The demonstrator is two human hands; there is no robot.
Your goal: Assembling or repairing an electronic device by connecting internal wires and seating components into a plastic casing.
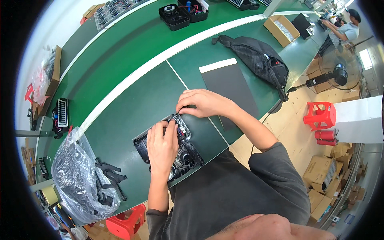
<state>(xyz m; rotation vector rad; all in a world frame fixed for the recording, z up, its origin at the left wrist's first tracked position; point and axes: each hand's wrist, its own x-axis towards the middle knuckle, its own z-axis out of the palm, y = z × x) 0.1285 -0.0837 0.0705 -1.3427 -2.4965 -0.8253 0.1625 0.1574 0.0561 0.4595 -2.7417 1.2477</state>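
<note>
The opened black casing (195, 154) bares a round speaker (183, 157) in its near half; the left hand (162, 145) covers part, grip unclear; the right hand (202, 103) pinches together at its far edge.

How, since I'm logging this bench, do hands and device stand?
Left hand over opened black device. Right hand at its far edge. Plastic bag apart, left.

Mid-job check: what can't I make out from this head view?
All in the head view:
Open black case: part of its inside is hidden by the left hand.
Right hand: anything it holds is too small to tell.
Plastic bag: most contents are obscured by its wrinkled film.
Striped panel: cut off by the upper edge.
</note>
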